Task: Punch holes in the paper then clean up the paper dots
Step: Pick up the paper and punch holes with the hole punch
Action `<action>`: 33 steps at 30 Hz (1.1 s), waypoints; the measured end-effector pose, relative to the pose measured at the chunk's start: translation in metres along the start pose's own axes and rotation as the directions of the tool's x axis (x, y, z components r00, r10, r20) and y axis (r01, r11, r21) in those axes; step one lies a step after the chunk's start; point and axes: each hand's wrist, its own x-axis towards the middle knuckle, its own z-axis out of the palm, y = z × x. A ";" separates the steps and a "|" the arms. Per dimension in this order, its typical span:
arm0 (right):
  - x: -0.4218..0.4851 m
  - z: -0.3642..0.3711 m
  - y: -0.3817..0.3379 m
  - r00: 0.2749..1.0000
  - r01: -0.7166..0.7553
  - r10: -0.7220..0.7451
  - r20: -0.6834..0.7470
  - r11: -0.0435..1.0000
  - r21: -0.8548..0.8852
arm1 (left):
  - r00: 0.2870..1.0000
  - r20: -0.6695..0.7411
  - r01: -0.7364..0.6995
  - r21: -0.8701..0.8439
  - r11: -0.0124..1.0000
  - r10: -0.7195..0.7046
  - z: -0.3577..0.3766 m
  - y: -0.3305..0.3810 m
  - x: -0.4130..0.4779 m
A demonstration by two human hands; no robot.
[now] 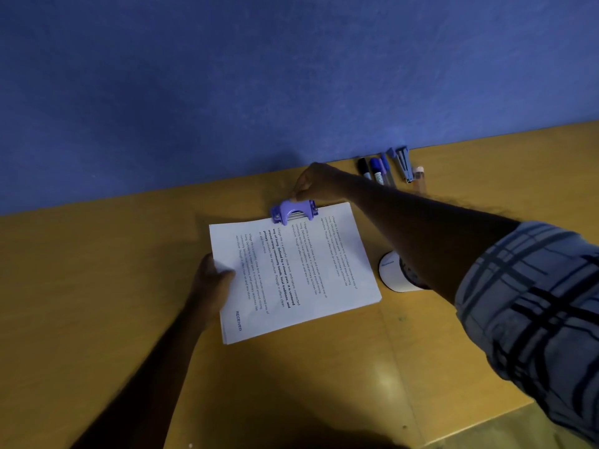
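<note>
One paper stack, stamped "RECEIVED", lies on the worktop. Left hand pinches its edge. Right hand grips one purple hole punch.

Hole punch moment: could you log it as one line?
right hand: on hole punch | left hand: holding paper stack | dots: none visible

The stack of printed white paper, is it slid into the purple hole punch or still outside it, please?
In. The far edge of the stack of printed white paper sits under the purple hole punch, which the right hand touches while the left hand steadies the stack.
</note>
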 end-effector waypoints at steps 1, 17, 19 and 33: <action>0.003 -0.001 -0.001 1.000 -0.002 0.002 -0.001 1.000 0.015 | 1.000 -0.005 0.008 -0.001 1.000 -0.008 0.000 0.000 0.000; 0.020 0.012 0.002 0.998 0.022 -0.030 0.049 0.988 0.152 | 0.995 -0.084 -0.049 0.142 0.989 0.061 0.011 -0.002 -0.005; 0.018 0.009 0.009 0.998 0.013 -0.023 0.052 0.984 0.179 | 0.994 -0.085 -0.053 0.149 0.987 0.066 0.011 -0.003 -0.005; 0.028 0.007 0.013 0.994 -0.095 0.093 0.063 0.995 0.024 | 0.988 -0.136 -0.058 0.138 0.989 0.077 0.018 -0.010 -0.003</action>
